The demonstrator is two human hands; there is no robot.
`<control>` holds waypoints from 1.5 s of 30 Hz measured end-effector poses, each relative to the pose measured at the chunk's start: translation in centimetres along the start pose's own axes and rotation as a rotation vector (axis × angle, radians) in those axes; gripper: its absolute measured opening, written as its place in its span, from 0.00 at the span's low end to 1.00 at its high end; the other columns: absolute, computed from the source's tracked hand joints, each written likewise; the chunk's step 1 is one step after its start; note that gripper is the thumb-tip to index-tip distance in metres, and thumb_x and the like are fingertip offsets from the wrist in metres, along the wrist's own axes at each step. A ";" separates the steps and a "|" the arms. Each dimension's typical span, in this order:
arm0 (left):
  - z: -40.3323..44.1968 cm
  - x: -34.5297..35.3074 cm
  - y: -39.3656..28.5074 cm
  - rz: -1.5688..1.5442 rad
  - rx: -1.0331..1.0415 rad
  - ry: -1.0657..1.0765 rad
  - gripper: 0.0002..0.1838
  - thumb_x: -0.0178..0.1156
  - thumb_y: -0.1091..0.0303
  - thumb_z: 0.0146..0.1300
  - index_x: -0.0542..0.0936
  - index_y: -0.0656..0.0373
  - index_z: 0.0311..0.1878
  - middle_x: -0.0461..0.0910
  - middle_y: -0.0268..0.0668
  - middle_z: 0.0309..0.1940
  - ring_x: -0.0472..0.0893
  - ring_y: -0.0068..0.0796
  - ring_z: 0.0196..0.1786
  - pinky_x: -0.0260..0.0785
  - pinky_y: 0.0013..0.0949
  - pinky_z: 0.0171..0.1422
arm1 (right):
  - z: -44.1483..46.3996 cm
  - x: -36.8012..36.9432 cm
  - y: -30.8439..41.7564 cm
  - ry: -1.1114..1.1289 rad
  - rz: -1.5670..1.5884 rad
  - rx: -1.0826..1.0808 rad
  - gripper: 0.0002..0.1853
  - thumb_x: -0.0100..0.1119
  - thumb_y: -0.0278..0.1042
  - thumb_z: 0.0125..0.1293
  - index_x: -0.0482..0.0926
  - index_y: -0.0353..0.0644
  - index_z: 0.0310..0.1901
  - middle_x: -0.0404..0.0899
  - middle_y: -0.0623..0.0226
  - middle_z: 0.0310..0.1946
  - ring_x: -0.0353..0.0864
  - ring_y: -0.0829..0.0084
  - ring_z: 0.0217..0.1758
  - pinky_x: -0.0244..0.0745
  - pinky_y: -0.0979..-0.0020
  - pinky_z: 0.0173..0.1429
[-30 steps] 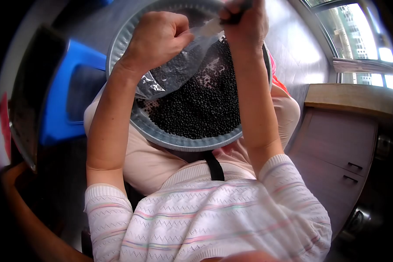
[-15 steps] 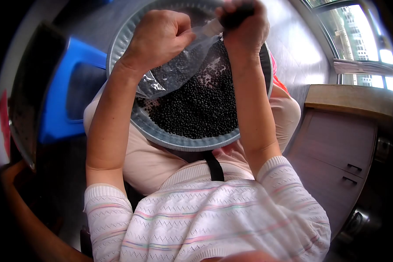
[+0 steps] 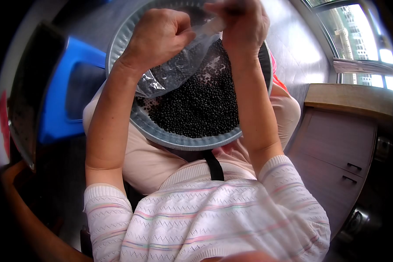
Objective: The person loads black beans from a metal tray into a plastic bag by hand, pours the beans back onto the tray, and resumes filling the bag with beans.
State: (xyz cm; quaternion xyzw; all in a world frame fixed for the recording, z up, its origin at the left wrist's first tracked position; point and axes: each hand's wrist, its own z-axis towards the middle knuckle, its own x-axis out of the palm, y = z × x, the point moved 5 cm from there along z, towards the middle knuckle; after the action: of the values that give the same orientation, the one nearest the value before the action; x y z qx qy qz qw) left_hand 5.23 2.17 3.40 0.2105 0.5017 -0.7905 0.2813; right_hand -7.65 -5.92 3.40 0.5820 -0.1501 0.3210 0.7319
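A round grey basin (image 3: pixel 179 143) rests on the person's lap, with many small black beans (image 3: pixel 196 109) spread over its bottom. Above its left side, my left hand (image 3: pixel 161 37) is closed in a fist around the gathered top of a clear plastic bag (image 3: pixel 172 72). A whitish neck (image 3: pixel 212 26) sticks out at the bag's upper end, between the two hands. My right hand (image 3: pixel 246 30) is curled beside that neck, its fingers blurred. The dark mass in it looks like a handful of black beans. Whether beans lie inside the bag or show through it, I cannot tell.
A blue plastic stool (image 3: pixel 56 91) stands left of the basin. To the right is a low wooden cabinet (image 3: pixel 332 139) with dark handles, and beyond it a window (image 3: pixel 358 39). The basin's rim sits against the person's legs (image 3: pixel 148 168).
My right hand has tipped and turned toward the whitish neck, and less of the dark mass in it shows. My left hand and the bag stay almost where they were.
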 end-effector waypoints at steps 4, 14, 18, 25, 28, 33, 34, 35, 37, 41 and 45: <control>0.0 0.0 0.1 0.028 0.009 -0.004 0.09 0.63 0.69 0.55 0.77 0.63 0.25 0.68 0.31 0.13 0.65 0.16 0.19 0.58 0.26 0.24 | -0.7 -3.1 1.2 0.027 -0.337 -0.070 0.11 0.50 0.39 0.66 0.73 0.41 0.30 0.74 0.69 0.23 0.75 0.73 0.25 0.75 0.70 0.30; 0.0 -0.1 -0.5 -0.005 -0.062 0.025 0.09 0.63 0.69 0.54 0.77 0.63 0.24 0.67 0.30 0.12 0.65 0.14 0.18 0.57 0.25 0.23 | -13.8 -10.7 -3.0 0.744 -1.512 -0.008 0.14 0.62 0.42 0.55 0.78 0.49 0.42 0.76 0.67 0.45 0.71 0.65 0.50 0.66 0.61 0.50; 0.0 0.1 -0.3 0.019 -0.032 0.007 0.09 0.63 0.69 0.55 0.77 0.62 0.24 0.68 0.28 0.12 0.65 0.13 0.18 0.56 0.23 0.22 | -18.7 -8.8 -4.5 1.070 -1.661 -0.009 0.13 0.62 0.44 0.54 0.77 0.49 0.39 0.72 0.68 0.43 0.70 0.65 0.47 0.65 0.63 0.46; 0.0 -0.1 -0.2 0.002 -0.068 0.035 0.09 0.63 0.69 0.55 0.77 0.62 0.24 0.68 0.28 0.12 0.65 0.13 0.18 0.56 0.23 0.22 | -16.4 -10.8 -5.5 0.927 -1.450 0.066 0.12 0.57 0.41 0.61 0.75 0.42 0.27 0.76 0.60 0.23 0.76 0.60 0.23 0.75 0.65 0.30; -0.1 -0.2 -0.2 -0.029 -0.090 0.042 0.09 0.63 0.69 0.55 0.77 0.62 0.24 0.67 0.28 0.12 0.64 0.13 0.18 0.55 0.24 0.22 | -13.3 -12.6 -4.8 0.284 -0.964 0.722 0.16 0.52 0.42 0.66 0.73 0.39 0.25 0.70 0.67 0.15 0.73 0.72 0.18 0.68 0.75 0.23; 0.1 -0.1 -0.5 -0.001 -0.064 0.042 0.10 0.63 0.69 0.55 0.77 0.63 0.23 0.67 0.27 0.12 0.63 0.13 0.18 0.55 0.24 0.22 | -5.6 -7.6 0.2 0.057 -0.241 0.617 0.17 0.49 0.44 0.68 0.68 0.42 0.26 0.66 0.70 0.16 0.62 0.78 0.14 0.58 0.74 0.15; 0.1 -0.1 -0.4 0.009 -0.050 0.028 0.10 0.63 0.69 0.55 0.77 0.63 0.23 0.67 0.27 0.12 0.63 0.13 0.18 0.55 0.24 0.22 | -4.1 -6.2 0.9 0.018 -0.159 0.512 0.16 0.49 0.44 0.68 0.67 0.43 0.26 0.65 0.70 0.17 0.61 0.78 0.14 0.58 0.74 0.16; 0.1 0.0 -0.1 0.018 -0.037 0.014 0.10 0.63 0.68 0.55 0.77 0.63 0.24 0.68 0.28 0.12 0.63 0.13 0.18 0.55 0.24 0.22 | -2.8 -4.8 1.5 -0.024 -0.110 0.450 0.16 0.49 0.44 0.68 0.67 0.43 0.27 0.65 0.70 0.18 0.60 0.78 0.14 0.59 0.74 0.17; 0.0 0.1 0.2 0.018 -0.027 0.000 0.10 0.63 0.68 0.55 0.77 0.63 0.24 0.68 0.28 0.13 0.64 0.14 0.18 0.56 0.24 0.22 | -0.4 -3.5 1.7 0.042 0.038 0.374 0.13 0.48 0.42 0.68 0.71 0.45 0.28 0.69 0.71 0.21 0.65 0.80 0.19 0.63 0.78 0.21; 0.1 0.0 0.2 0.005 -0.007 -0.002 0.09 0.63 0.68 0.55 0.77 0.63 0.25 0.68 0.28 0.13 0.64 0.14 0.18 0.56 0.25 0.22 | 1.1 -1.3 0.6 -0.007 0.131 0.268 0.11 0.49 0.45 0.69 0.68 0.49 0.32 0.67 0.73 0.23 0.63 0.79 0.18 0.58 0.77 0.19; 0.2 -0.1 0.1 0.026 0.031 -0.014 0.09 0.63 0.68 0.56 0.77 0.63 0.25 0.68 0.29 0.13 0.64 0.14 0.18 0.56 0.25 0.23 | 1.3 -0.7 0.0 -0.123 0.052 0.167 0.12 0.48 0.44 0.68 0.68 0.48 0.31 0.67 0.72 0.22 0.65 0.77 0.19 0.62 0.74 0.20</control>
State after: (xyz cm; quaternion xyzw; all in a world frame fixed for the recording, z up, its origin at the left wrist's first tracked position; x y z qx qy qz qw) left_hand 5.34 2.03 3.50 0.2159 0.4846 -0.7960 0.2916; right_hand -7.99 -7.35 3.38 0.6555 -0.1824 0.3148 0.6617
